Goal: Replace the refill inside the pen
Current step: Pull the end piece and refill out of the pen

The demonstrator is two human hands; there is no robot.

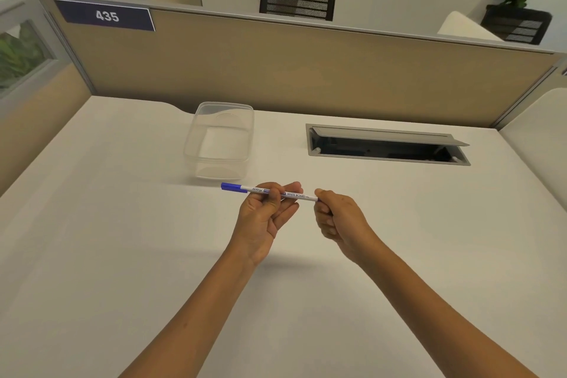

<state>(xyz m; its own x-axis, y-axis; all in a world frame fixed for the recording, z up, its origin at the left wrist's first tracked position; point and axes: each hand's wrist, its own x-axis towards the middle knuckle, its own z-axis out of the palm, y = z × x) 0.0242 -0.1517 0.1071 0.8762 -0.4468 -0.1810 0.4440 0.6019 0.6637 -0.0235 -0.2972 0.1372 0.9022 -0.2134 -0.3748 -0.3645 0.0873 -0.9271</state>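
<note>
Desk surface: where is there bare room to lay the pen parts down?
The desk is bare left of the clear container, and all along the near side under both forearms. Also free: the right side, below the open cable tray. Only the back edge is occupied, by container and tray. Both hands hold the pen mid-desk.

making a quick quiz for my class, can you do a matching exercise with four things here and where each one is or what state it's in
Things:
1. whiteboard pen
2. clear plastic container
3. cable hatch
4. number plate 435

States or places:
A. fixed to the top left of the partition
B. lid propped open, set into the desk
C. held level between the left hand and the right hand
D. empty, standing on the desk

Pairs: 1-C, 2-D, 3-B, 4-A
</note>
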